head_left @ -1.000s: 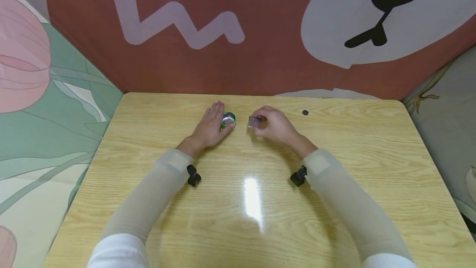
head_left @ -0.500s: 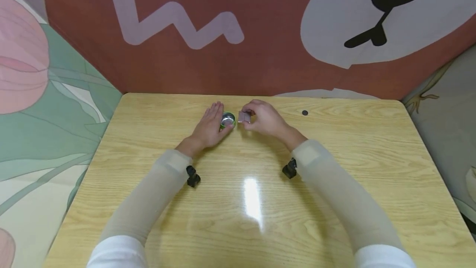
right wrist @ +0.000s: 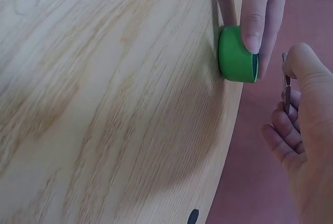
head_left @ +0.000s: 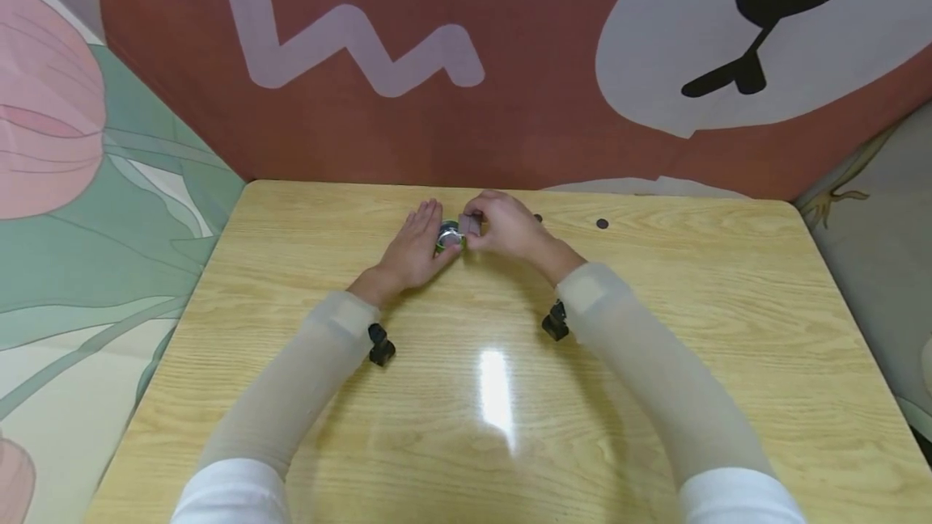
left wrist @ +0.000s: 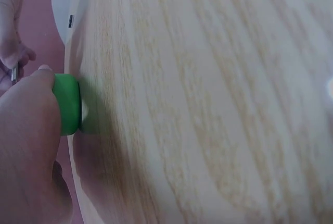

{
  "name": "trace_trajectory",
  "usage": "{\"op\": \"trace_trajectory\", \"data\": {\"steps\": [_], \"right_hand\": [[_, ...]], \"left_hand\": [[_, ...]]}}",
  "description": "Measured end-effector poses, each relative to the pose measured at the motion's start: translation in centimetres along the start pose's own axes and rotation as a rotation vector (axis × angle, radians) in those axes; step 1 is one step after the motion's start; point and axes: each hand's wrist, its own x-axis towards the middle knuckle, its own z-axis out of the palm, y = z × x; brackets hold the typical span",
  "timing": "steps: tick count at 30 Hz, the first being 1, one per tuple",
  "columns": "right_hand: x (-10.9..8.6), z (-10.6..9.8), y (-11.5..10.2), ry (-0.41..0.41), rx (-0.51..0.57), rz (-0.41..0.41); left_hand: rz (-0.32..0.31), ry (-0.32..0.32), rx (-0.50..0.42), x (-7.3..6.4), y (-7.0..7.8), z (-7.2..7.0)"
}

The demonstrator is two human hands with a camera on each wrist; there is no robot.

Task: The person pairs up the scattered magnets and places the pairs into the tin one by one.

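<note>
My left hand [head_left: 408, 253] lies on the table with straight fingers along one side of a short round green container [head_left: 451, 238]. Its thumb bends to the other side, so the container sits held between them. The container's inside looks shiny silver, and its green wall [right wrist: 235, 54] shows in the right wrist view. Just right of it, my right hand [head_left: 510, 226] pinches a small flat grey plate [head_left: 469, 225] between thumb and fingers. Seen edge-on in the right wrist view, the plate [right wrist: 286, 84] is thin and metallic, close over the container's open top.
Two small dark discs lie near the table's back edge: one disc [head_left: 602, 224] to the right, another disc [head_left: 538, 217] partly behind my right hand. A red-brown printed wall covering [head_left: 524, 136] rises behind the wooden table [head_left: 306, 217].
My right hand has moved left with the plate, up to the container. A second dark disc now shows past the right hand. My left hand has stayed at the container.
</note>
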Motion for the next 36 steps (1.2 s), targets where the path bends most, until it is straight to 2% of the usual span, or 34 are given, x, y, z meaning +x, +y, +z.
{"op": "trace_trajectory", "data": {"steps": [13,36], "right_hand": [[1.4,0.5,-0.7,-0.043,0.011,-0.01],[2.6,1.7,0.0,-0.119,0.028,0.02]], "left_hand": [[0.004,0.001,-0.006,0.1,-0.1,0.0],[-0.018,-0.016,-0.008,0.2,-0.3,0.2]]}}
